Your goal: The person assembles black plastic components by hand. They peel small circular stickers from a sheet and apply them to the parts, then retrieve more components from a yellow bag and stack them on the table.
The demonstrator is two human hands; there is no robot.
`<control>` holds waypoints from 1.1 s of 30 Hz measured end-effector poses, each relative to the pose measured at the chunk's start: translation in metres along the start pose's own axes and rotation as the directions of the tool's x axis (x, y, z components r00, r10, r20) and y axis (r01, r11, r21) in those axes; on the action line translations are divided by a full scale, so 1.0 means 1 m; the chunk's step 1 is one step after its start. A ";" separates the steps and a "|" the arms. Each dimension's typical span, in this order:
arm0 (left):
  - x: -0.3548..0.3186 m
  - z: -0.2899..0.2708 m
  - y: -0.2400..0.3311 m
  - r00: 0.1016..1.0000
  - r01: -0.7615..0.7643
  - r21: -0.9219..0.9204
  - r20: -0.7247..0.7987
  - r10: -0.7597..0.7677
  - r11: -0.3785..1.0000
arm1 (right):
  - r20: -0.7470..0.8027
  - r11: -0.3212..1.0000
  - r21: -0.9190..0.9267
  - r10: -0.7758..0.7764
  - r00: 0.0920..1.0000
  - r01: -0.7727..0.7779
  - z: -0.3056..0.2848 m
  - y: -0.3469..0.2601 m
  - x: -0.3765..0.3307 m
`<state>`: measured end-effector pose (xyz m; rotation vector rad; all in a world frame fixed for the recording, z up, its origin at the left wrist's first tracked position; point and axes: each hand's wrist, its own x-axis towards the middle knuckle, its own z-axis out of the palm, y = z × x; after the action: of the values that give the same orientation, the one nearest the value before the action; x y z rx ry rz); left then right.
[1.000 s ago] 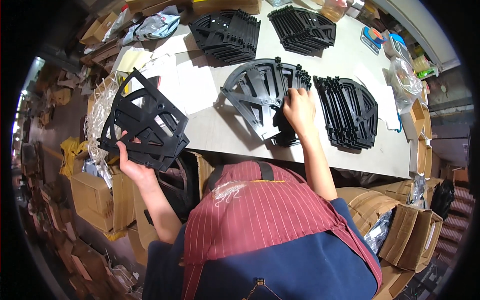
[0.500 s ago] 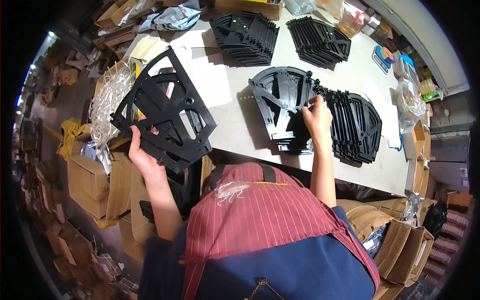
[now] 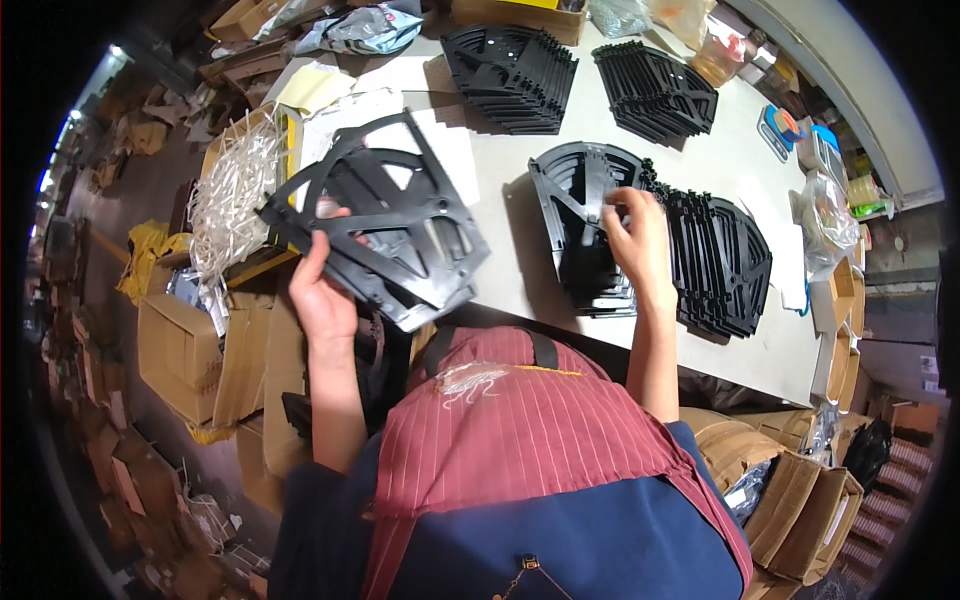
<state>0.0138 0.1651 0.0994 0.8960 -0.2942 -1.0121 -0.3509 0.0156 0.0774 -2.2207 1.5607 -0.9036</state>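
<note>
My left hand is closed on the lower left edge of a black plastic fan-shaped panel with large cut-outs, held tilted above the table's near left edge. Over the right side of a stack of similar panels, my right hand has its fingers curled toward the thumb. Its fingertips are blurred, and what they pinch, if anything, is too small to name. Directly right of that hand stands a leaning row of more black panels.
Two more black panel stacks stand at the back of the pale table. White strips fill a box at the left. Cardboard boxes flank the table, and a blue scale lies far right.
The panel in my left hand has moved right and tilted, its face now catching more light. My right hand has shifted slightly left over the stack. The whole view has shifted a little.
</note>
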 end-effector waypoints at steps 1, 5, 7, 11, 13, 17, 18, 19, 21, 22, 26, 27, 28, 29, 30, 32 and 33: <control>0.002 -0.001 -0.004 0.998 0.039 -0.017 0.053 -0.038 0.999 | 0.168 0.946 0.302 0.067 0.983 -0.116 0.000 -0.021 0.003; -0.005 0.016 -0.024 0.989 0.120 -0.030 0.094 -0.117 0.992 | 0.422 0.830 0.516 -0.032 0.906 -0.211 0.024 -0.073 0.001; -0.009 0.024 -0.026 0.985 0.147 0.023 0.086 -0.148 0.989 | 0.433 0.885 0.417 0.008 0.902 -0.208 0.028 -0.075 0.006; -0.012 0.031 -0.026 0.989 0.118 0.106 0.075 -0.126 0.987 | 0.279 0.751 0.582 0.174 0.944 -0.311 0.015 -0.069 0.014; -0.012 0.026 -0.028 0.994 0.084 0.155 0.060 -0.094 0.984 | 0.204 0.630 0.722 0.203 0.958 -0.287 -0.002 -0.061 0.016; -0.011 0.025 -0.027 0.998 0.050 0.178 0.034 -0.057 0.983 | -0.073 0.598 0.800 0.177 0.982 -0.048 -0.037 -0.086 0.017; -0.012 0.030 -0.027 0.996 0.072 0.159 0.030 -0.078 0.985 | -0.159 0.594 0.802 0.127 0.979 0.054 -0.035 -0.092 0.017; -0.014 0.034 -0.028 0.995 0.092 0.139 0.025 -0.097 0.986 | -0.145 0.707 0.704 0.053 0.988 0.065 -0.033 -0.101 0.014; -0.017 0.044 -0.034 0.991 0.123 0.132 0.036 -0.129 0.984 | -0.140 0.873 0.422 -0.206 0.969 0.246 -0.013 -0.113 0.008; -0.020 0.051 -0.038 0.983 0.170 0.102 0.047 -0.175 0.980 | -0.071 0.894 0.311 -0.317 0.946 0.323 0.000 -0.120 0.003; -0.030 0.072 -0.048 0.966 0.153 0.200 0.177 -0.190 0.968 | 0.168 0.911 0.185 -0.398 0.902 0.368 0.035 -0.159 -0.032; -0.032 0.070 -0.047 0.963 0.163 0.205 0.182 -0.201 0.965 | 0.152 0.906 0.176 -0.410 0.899 0.384 0.039 -0.157 -0.033; -0.034 0.069 -0.046 0.959 0.172 0.210 0.187 -0.212 0.962 | 0.136 0.902 0.168 -0.422 0.897 0.399 0.043 -0.155 -0.033; -0.035 0.069 -0.043 0.959 0.174 0.204 0.186 -0.213 0.963 | 0.071 0.869 0.190 -0.476 0.877 0.456 0.045 -0.153 -0.031; -0.036 0.071 -0.041 0.959 0.179 0.197 0.186 -0.216 0.964 | 0.004 0.835 0.206 -0.523 0.852 0.511 0.046 -0.150 -0.027; -0.038 0.071 -0.040 0.960 0.160 0.190 0.198 -0.197 0.969 | -0.060 0.795 0.291 -0.540 0.840 0.532 0.046 -0.147 -0.023; -0.039 0.074 -0.041 0.967 0.118 0.190 0.202 -0.156 0.975 | -0.053 0.792 0.355 -0.513 0.857 0.496 0.045 -0.144 -0.023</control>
<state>-0.0759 0.1510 0.1210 0.9783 -0.5176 -1.2296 -0.2204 0.0857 0.1150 -2.3843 0.6888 -1.1555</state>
